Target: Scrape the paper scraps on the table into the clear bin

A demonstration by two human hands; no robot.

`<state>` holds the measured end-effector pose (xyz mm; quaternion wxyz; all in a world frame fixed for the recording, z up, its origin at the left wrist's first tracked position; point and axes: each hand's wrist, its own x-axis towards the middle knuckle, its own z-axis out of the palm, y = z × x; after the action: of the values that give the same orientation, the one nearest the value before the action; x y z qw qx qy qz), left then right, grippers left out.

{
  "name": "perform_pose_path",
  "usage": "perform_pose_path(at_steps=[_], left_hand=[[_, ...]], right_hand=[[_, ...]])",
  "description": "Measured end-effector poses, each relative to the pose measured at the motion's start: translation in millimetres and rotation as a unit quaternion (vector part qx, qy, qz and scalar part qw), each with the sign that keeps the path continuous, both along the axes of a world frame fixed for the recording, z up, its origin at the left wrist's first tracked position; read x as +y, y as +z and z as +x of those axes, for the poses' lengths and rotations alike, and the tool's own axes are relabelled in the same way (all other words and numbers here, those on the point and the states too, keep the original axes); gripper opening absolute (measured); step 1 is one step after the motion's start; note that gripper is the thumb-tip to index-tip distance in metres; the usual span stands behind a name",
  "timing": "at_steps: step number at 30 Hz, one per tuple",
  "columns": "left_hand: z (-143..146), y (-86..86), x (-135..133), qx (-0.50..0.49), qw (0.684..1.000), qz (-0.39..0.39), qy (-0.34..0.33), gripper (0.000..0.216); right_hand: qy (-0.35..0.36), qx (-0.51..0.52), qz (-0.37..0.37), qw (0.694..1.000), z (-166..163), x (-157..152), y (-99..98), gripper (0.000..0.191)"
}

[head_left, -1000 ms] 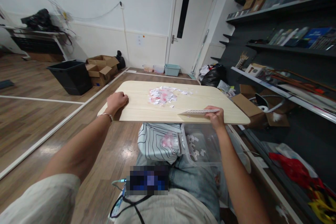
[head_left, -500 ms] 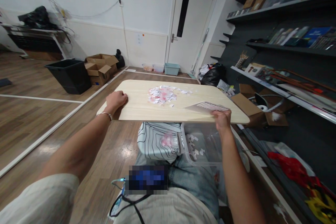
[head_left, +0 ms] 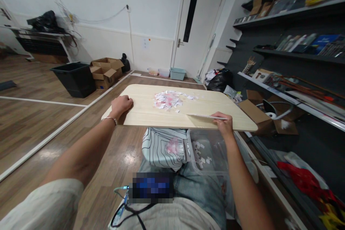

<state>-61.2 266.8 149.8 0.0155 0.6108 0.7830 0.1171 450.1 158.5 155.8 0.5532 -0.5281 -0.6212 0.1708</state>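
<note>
A pale wooden tabletop stretches across in front of me. On it lies a heap of small white paper scraps with pinkish patches, and a few scraps trail off to the right. My left hand rests on the board's left side, fingers curled into a fist, with nothing seen in it. Pinched in my right hand is a thin flat card, now seen almost edge-on, low over the right front of the board. Its left end is close to the surface; whether it touches I cannot tell.
Below the front edge, a clear plastic bin holds scraps, beside a line-patterned cushion or bag on my lap. A black bin and cardboard boxes stand left. An open carton and shelves are on the right.
My right hand has tilted the card from showing its striped face to nearly edge-on and moved it slightly left. My left hand and the scrap heap stay in place on the board.
</note>
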Motion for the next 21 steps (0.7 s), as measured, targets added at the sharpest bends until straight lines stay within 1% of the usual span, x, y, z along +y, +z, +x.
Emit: perform_pose_path(at_steps=[3, 7, 14, 21], left_hand=[[0.0, -0.5, -0.4, -0.001, 1.0, 0.007, -0.001, 0.06], [-0.1, -1.3, -1.2, -0.007, 1.0, 0.018, 0.001, 0.058], [0.7, -1.3, -1.9, -0.014, 1.0, 0.02, 0.006, 0.058], [-0.1, -2.1, -1.5, -0.016, 1.0, 0.025, 0.011, 0.056]], right_hand=[[0.009, -0.005, -0.019, 1.0, 1.7, -4.4, 5.6, 0.019], [0.016, 0.016, -0.032, 0.999, 6.2, -10.3, 9.8, 0.018], [0.036, 0.017, -0.04, 0.998, 19.2, -17.1, 12.1, 0.018], [0.044, 0.032, -0.047, 0.997, 19.9, -17.9, 13.6, 0.019]])
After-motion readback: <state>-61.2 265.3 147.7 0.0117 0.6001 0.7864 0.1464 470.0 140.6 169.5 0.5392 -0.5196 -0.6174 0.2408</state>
